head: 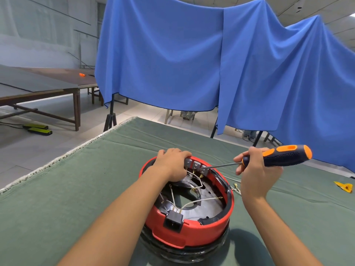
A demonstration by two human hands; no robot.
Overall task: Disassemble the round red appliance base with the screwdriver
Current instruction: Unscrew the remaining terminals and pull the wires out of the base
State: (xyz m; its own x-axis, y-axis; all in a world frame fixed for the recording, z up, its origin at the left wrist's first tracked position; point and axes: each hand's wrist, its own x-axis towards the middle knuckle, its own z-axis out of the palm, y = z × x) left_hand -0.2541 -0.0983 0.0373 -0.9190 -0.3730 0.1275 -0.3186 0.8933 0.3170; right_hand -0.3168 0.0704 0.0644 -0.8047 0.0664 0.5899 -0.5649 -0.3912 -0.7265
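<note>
Two bare hands are seen at work in the single head view, over a table covered in green cloth (pixel 96 179). The round red appliance base (pixel 189 223) is set on that cloth directly below the hands, open side up, resting on a dark ring beneath it. The left hand (pixel 172 165) is curled over the far rim of the base, its fingers wrapped around the edge just beside a row of grey terminal blocks (pixel 196 166). The screwdriver (pixel 276 156) is grasped by the right hand (pixel 255 169), with the fingers closed around the front of the black and orange handle, whose butt is pointed away to the right of the grip. From that grip the metal shaft is run leftward and slightly down, and its tip is placed at the terminal blocks, close to the left hand's fingers; whether it is seated in a screw cannot be told. Below both grips, inside the shell, white wires (pixel 192 200) are strung across a silvery plate, and a black socket (pixel 172 221) is fixed in the near wall. Just under the right hand, loose wires with small brass ends lie on the cloth beside the base. Well to the right of the screwdriver grip, a yellow scrap (pixel 344 187) is seen on the cloth. Beyond the table, a blue sheet (pixel 192 54) is hung across stands.
</note>
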